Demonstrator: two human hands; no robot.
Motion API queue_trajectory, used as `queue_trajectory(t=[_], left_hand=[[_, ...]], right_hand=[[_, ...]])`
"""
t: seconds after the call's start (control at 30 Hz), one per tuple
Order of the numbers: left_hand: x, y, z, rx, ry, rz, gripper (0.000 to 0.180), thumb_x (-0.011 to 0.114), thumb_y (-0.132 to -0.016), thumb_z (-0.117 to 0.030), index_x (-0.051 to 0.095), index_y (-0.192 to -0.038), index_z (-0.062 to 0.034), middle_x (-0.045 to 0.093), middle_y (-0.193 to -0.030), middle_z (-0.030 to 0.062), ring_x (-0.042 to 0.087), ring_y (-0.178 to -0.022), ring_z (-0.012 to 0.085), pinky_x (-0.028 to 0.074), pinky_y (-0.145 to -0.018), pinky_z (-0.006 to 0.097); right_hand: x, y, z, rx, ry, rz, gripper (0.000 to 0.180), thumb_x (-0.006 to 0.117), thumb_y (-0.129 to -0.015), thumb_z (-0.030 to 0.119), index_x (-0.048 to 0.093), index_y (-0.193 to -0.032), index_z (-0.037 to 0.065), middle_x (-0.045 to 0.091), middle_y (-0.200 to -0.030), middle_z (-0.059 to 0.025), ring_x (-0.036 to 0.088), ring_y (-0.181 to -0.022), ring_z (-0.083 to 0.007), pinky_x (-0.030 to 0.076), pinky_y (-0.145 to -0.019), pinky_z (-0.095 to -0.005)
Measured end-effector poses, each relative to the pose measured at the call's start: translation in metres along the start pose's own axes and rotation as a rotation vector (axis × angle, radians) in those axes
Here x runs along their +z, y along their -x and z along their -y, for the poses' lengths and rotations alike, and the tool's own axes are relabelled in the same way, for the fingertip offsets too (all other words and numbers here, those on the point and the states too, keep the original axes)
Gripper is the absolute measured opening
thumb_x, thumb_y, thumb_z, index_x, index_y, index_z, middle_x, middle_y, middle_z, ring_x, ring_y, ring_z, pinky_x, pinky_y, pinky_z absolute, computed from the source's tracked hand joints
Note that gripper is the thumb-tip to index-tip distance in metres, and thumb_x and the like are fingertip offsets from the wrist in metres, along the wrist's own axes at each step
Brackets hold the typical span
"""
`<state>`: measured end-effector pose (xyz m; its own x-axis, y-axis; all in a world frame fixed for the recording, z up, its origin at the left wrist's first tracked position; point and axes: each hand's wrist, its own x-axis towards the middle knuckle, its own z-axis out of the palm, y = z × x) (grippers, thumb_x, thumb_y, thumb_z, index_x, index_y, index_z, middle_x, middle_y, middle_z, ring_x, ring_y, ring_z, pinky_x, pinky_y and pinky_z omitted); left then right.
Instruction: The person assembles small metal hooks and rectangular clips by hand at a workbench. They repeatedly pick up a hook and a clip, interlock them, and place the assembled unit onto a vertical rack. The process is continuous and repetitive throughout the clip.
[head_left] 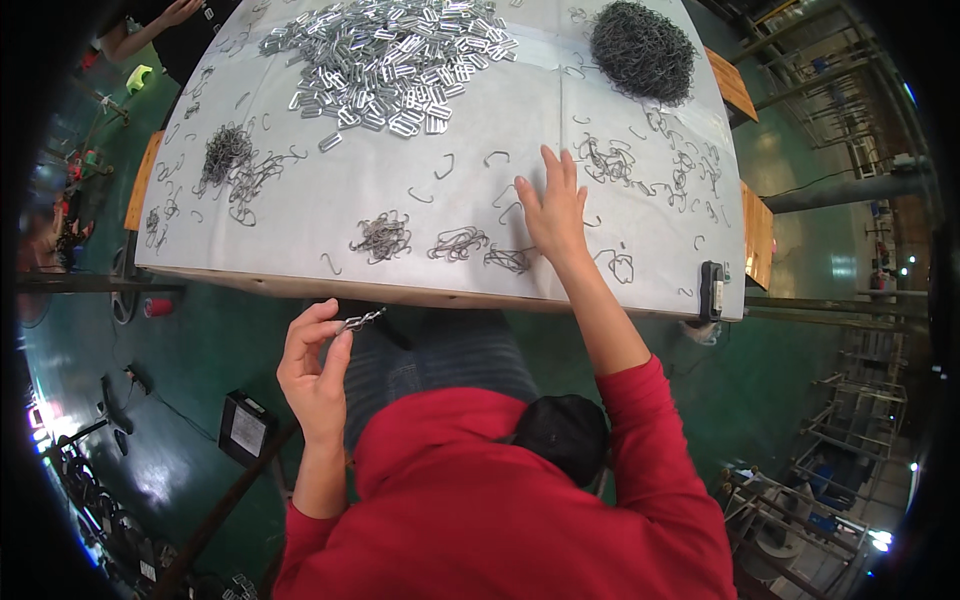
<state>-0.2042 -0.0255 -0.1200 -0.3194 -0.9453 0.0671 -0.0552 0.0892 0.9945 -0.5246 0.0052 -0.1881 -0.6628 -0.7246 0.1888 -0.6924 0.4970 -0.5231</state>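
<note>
Just off the table's near edge, my left hand [315, 365] pinches a small shiny metal piece [362, 320] between thumb and fingertips. It looks like linked metal loops; the finer detail is too small to tell. My right hand [557, 215] reaches over the white-covered table [310, 190] with its fingers apart and nothing seen in them. Bent wire hooks lie around it, with a small cluster of hooks [508, 260] beside its wrist and a scattered group of hooks [610, 160] past its fingertips. More small heaps of hooks [384, 237] lie to its left.
A large heap of flat silver slotted buckles [390, 70] covers the far middle of the table. At the far right stands a dense dark mound of wire hooks [642, 52]. A black device [711, 290] sits on the near right corner. Another person's hand [178, 12] shows at the far left.
</note>
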Motion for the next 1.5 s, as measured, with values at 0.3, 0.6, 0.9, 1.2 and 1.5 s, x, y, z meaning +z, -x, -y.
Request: queue_trajectory(t=[0.3,0.6,0.9,1.2,1.5], left_hand=[[-0.005,-0.002,0.012,-0.086,0.082,-0.037,0.014,0.061,-0.080,0.007,0.060,-0.091,0.0000,0.059,-0.107,0.0110,0.056,-0.102,0.0189,0.043,-0.091,0.030],[0.001,0.003,0.015,-0.101,0.086,-0.042,0.013,0.063,-0.079,0.006,0.062,-0.090,0.0000,0.060,-0.102,0.0101,0.058,-0.096,0.0169,0.045,-0.087,0.028],[-0.001,0.005,0.015,-0.086,0.070,-0.059,0.013,0.063,-0.078,0.006,0.062,-0.090,0.0001,0.060,-0.096,0.0079,0.058,-0.089,0.0144,0.045,-0.081,0.026],[0.000,0.005,0.014,-0.078,0.053,-0.055,0.011,0.063,-0.079,0.005,0.061,-0.088,0.0003,0.060,-0.090,0.0058,0.056,-0.082,0.0114,0.045,-0.074,0.023],[0.001,0.006,0.019,-0.064,0.044,-0.030,0.010,0.065,-0.078,0.003,0.064,-0.088,-0.0010,0.063,-0.089,0.0054,0.056,-0.075,0.0086,0.042,-0.065,0.021]], right_hand=[[-0.065,-0.067,-0.087,0.143,-0.302,0.155,0.021,0.062,-0.085,0.017,0.065,-0.098,0.000,0.067,-0.078,-0.0082,0.061,-0.070,-0.0167,0.048,-0.066,-0.0279],[-0.020,-0.088,0.000,0.031,-0.097,0.444,0.023,0.069,-0.076,0.028,0.070,-0.085,0.007,0.068,-0.078,-0.0101,0.064,-0.071,-0.0231,0.049,-0.067,-0.0341],[-0.026,-0.117,-0.005,-0.019,0.174,0.441,0.019,0.069,-0.074,0.026,0.070,-0.082,0.010,0.069,-0.081,-0.0080,0.065,-0.076,-0.0238,0.051,-0.069,-0.0356],[0.002,-0.122,0.015,-0.091,-0.097,0.578,0.023,0.069,-0.073,0.027,0.067,-0.077,0.004,0.066,-0.072,-0.0086,0.063,-0.069,-0.0188,0.048,-0.065,-0.0322],[-0.043,-0.115,0.033,0.252,-0.561,0.784,0.017,0.063,-0.087,0.018,0.061,-0.091,0.001,0.061,-0.082,-0.0027,0.058,-0.069,-0.0081,0.046,-0.060,-0.0217]])
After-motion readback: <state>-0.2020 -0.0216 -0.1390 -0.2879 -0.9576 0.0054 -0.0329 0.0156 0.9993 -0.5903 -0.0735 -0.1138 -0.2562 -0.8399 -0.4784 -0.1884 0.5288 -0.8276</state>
